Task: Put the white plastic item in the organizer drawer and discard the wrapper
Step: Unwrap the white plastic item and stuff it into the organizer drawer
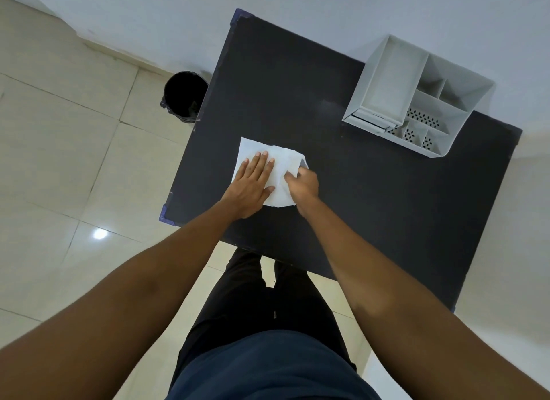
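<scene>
A white wrapper [282,161] lies flat on the dark table [342,191], near its left side. My left hand [251,185] rests flat on the wrapper's left half, fingers spread. My right hand [302,183] is closed on the wrapper's right edge, pinching it near a small opening. The white plastic item is not visible; whether it is inside the wrapper I cannot tell. A grey-white organizer [416,96] with several compartments stands at the table's far right corner, its drawer [369,120] at the near-left end.
A black waste bin [184,97] stands on the tiled floor just left of the table's far left side. A white wall runs behind the table. My legs are at the table's near edge.
</scene>
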